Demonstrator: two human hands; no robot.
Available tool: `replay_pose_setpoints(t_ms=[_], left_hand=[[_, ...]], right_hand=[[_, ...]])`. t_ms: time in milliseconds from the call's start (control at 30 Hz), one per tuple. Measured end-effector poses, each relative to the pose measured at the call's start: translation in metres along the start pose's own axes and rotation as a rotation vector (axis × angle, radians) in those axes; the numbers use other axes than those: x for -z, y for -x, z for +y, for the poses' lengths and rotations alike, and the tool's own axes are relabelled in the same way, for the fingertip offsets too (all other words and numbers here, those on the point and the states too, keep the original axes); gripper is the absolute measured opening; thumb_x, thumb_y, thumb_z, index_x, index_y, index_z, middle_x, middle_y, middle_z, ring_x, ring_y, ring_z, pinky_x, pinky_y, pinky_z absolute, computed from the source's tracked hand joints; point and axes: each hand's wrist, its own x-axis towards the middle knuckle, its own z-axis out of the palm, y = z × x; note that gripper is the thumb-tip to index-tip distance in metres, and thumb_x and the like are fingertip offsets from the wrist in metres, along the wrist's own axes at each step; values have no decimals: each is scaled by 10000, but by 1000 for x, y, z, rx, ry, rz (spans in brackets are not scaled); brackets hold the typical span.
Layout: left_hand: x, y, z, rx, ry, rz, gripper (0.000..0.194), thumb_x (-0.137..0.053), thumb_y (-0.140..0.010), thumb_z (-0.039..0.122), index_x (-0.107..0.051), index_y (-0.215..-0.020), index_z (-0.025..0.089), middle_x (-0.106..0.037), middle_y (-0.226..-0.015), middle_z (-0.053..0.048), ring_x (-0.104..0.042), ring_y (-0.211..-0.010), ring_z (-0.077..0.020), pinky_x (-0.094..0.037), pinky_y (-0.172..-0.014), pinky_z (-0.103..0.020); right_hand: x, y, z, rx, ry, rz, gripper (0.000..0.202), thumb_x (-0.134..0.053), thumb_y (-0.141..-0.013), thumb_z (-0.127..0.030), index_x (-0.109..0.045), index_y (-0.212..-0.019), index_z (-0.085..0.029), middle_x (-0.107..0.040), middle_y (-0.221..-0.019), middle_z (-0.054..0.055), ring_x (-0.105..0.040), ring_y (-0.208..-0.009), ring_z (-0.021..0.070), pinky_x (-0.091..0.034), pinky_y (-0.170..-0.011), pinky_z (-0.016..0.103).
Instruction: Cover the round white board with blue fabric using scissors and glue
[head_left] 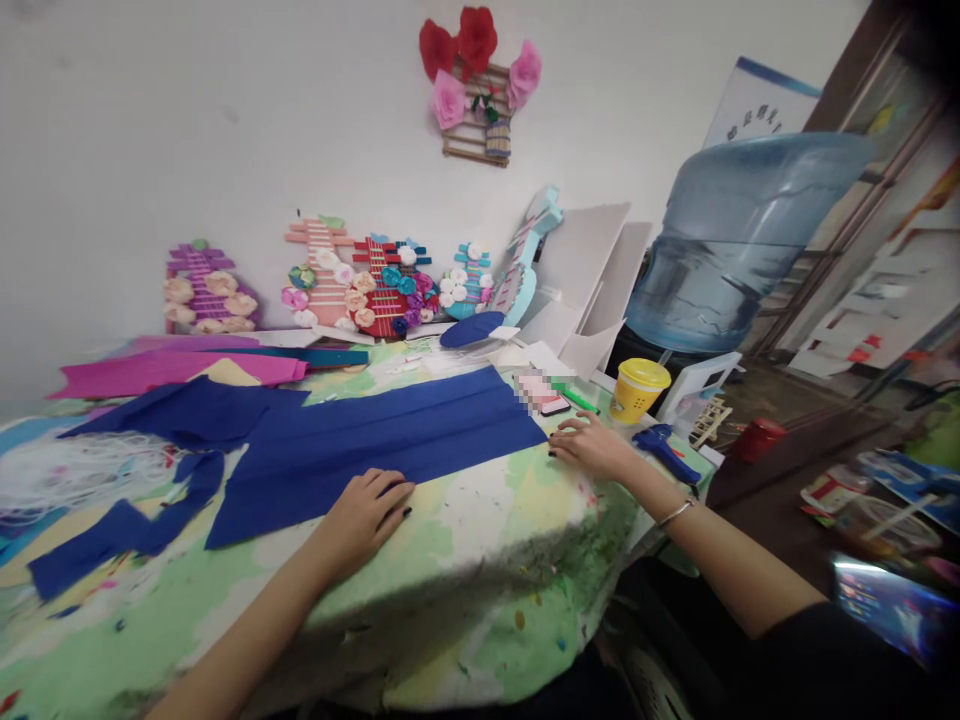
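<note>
A long dark blue sheet (390, 425), like crepe paper or thin cloth, lies spread on the table with creases running along its length. My left hand (371, 515) rests flat on its front edge, fingers loosely apart. At the sheet's right front corner is my right hand (589, 447), fingers slightly bent and spread, tips down by the corner; whether they touch the sheet I cannot tell. Left of the sheet lie more dark blue pieces (199, 410) and narrow blue offcuts (112, 545). Neither hand grips anything.
A phone (553, 404), a green marker (577, 397), a yellow tub (639, 390) and a blue glue gun or similar tool (667, 455) sit at right. White stringy material (82, 475) lies left. Decorated instrument shapes (382, 285) lean on the wall. A water bottle (739, 240) stands beyond.
</note>
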Motion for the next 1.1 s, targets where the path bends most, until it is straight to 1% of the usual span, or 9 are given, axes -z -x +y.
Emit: replay_pose_setpoints(t_ms=[67, 133, 233, 333, 433, 500, 600, 733, 1100], left_hand=[[1, 0, 1, 7, -4, -13, 299, -403, -937, 310, -599, -1130, 189, -601, -1142, -94, -499, -1031, -235, -411, -867, -394], [2, 0, 3, 16, -10, -39, 299, -399, -939, 305, -593, -1126, 176, -594, -1144, -100, -489, -1027, -237, -405, -861, -395], [5, -2, 6, 16, -33, -76, 317, -395, -937, 296, -577, -1166, 175, -567, -1168, -110, -464, -1037, -249, -393, -866, -404], [9, -6, 7, 7, -64, -113, 363, -395, -931, 298, -534, -1257, 223, -535, -1175, -107, -441, -1026, -256, -380, -870, -413], [15, -14, 9, -6, -68, -166, 401, -412, -915, 337, -503, -1300, 269, -520, -1112, -99, -438, -965, -250, -381, -844, -405], [18, -19, 10, -14, -61, -191, 423, -437, -896, 389, -506, -1298, 273, -513, -1075, -99, -439, -939, -253, -382, -830, -403], [21, -23, 11, -25, -48, -208, 452, -448, -880, 445, -511, -1292, 270, -505, -1060, -101, -440, -936, -262, -382, -822, -403], [23, -19, 8, -44, -15, -191, 437, -443, -885, 448, -521, -1279, 275, -506, -1086, -100, -445, -957, -261, -381, -840, -400], [37, 8, -8, -14, -69, -223, 379, -404, -920, 413, -539, -1247, 279, -535, -1260, -92, -462, -1103, -273, -369, -915, -433]], right_hand=[[0, -3, -5, -21, -7, 11, 295, -420, -945, -305, -683, -865, -197, -717, -874, 73, -592, -999, 239, -289, -924, 419], [-1, -11, -17, -29, -30, 30, 296, -413, -945, -280, -682, -887, -174, -713, -903, 102, -600, -984, 241, -308, -918, 414], [-4, -30, -53, 37, -95, 48, 277, -415, -946, -277, -639, -1082, -186, -677, -1098, 103, -581, -1064, 206, -338, -929, 362], [-6, -52, -98, 176, -195, 45, 333, -419, -949, -326, -545, -1244, -238, -595, -1272, 64, -504, -1197, 168, -331, -973, 327], [-6, -71, -132, 264, -351, 33, 396, -428, -942, -332, -480, -1313, -208, -554, -1322, 88, -460, -1251, 192, -317, -999, 366], [-7, -78, -144, 261, -398, 26, 376, -428, -941, -312, -495, -1293, -199, -560, -1314, 96, -463, -1250, 204, -315, -996, 387], [-8, -80, -145, 227, -390, 34, 317, -427, -942, -297, -538, -1224, -204, -586, -1278, 104, -497, -1217, 211, -309, -985, 409], [-8, -75, -132, 210, -362, 38, 266, -433, -944, -291, -570, -1156, -206, -635, -1196, 100, -532, -1177, 220, -295, -977, 416], [-10, -56, -101, 224, -279, 60, 286, -369, -975, -322, -585, -1133, -221, -655, -1169, 77, -546, -1159, 206, -288, -950, 381]])
